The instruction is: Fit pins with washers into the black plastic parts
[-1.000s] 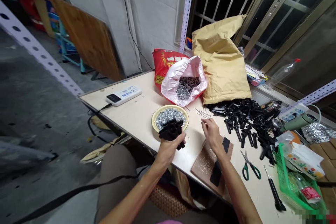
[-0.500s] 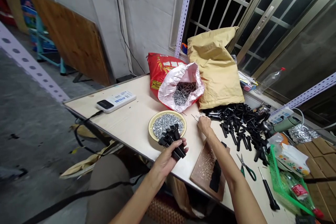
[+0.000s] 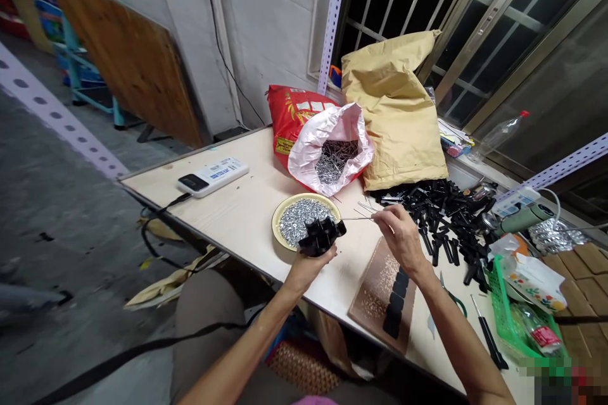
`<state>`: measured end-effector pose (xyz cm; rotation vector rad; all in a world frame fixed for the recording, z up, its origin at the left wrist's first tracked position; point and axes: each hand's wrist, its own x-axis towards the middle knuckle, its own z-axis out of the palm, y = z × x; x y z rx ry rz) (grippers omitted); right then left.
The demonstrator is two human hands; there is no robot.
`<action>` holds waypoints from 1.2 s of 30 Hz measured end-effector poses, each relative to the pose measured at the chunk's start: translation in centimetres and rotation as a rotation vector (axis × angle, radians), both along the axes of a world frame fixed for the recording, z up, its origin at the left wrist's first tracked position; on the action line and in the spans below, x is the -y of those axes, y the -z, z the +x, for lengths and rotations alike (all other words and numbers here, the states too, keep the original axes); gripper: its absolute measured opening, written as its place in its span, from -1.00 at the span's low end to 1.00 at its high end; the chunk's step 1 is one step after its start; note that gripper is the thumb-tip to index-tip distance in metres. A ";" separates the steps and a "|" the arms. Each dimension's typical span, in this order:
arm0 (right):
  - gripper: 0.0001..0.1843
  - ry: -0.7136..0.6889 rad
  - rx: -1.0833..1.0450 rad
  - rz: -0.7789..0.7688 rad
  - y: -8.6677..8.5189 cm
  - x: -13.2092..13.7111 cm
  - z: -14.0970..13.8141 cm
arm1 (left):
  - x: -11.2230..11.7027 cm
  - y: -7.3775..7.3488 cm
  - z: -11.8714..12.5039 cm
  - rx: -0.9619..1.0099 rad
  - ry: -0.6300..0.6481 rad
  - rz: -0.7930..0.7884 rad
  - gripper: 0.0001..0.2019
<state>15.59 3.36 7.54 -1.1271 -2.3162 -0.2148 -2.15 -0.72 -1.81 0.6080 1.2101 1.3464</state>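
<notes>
My left hand [image 3: 308, 267] is wrapped around a bundle of black plastic parts [image 3: 319, 238], held over the near edge of a yellow bowl [image 3: 275, 228] of small silvery metal pieces. Between the fingertips of my right hand [image 3: 400, 239] are several thin metal pins [image 3: 365, 207]. One pin points left, and its far end meets the bundle's right side; whether it enters a part I cannot tell. Below my right hand lies a brown board [image 3: 368, 310] with a row of black pads [image 3: 395, 304]. A heap of similar black parts [image 3: 444, 218] spreads behind my right wrist.
Behind the bowl, a red sack [image 3: 297, 101] stands open, full of pins, beside a tan paper bag [image 3: 403, 120]. A white power bank [image 3: 213, 177] lies left. Scissors [image 3: 458, 305], a black-handled tool [image 3: 491, 338] and a green basket [image 3: 503, 323] are on the right.
My right hand has lifted from the tabletop by the sack and come nearer with pins in its fingers. The black bundle in my left hand has tilted, its ends now facing right.
</notes>
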 end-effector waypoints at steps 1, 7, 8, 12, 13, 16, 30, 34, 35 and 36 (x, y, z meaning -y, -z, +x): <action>-0.76 -0.015 0.049 0.063 -0.6 0.6 -0.1 | -0.1 0.2 0.1 -0.027 -0.007 0.011 -0.76; -0.76 -0.051 0.338 0.303 -2.6 1.5 -0.8 | -0.5 1.8 0.6 -0.157 -0.008 0.090 -0.73; -0.76 -0.071 0.377 0.309 -2.8 1.3 -0.9 | -0.5 2.1 0.6 -0.171 -0.001 0.117 -0.73; -0.81 -0.120 0.545 0.245 -3.7 0.9 -1.2 | -0.6 2.4 0.0 -0.242 0.034 0.265 -0.81; -0.82 -0.120 0.589 0.207 -3.9 0.9 -1.3 | -0.6 2.4 -0.2 -0.265 0.053 0.302 -0.83; -0.82 -0.133 0.640 0.038 -4.6 1.2 -1.4 | -0.5 1.9 -0.1 -0.302 0.107 0.349 -0.85; -0.73 0.533 0.372 -0.625 6.7 -7.4 -1.7 | 2.1 1.0 2.1 -0.018 0.134 -0.073 -0.71; -0.69 0.565 0.293 -0.593 7.6 -7.4 -2.0 | 1.3 0.6 1.6 -0.035 0.130 -0.068 -0.73; -0.71 0.572 0.283 -0.589 7.3 -7.4 -1.8 | 1.1 0.5 1.5 -0.025 0.129 -0.050 -0.72; -0.71 0.571 0.253 -0.582 6.8 -7.3 -1.6 | 0.9 0.4 1.5 -0.010 0.128 -0.031 -0.71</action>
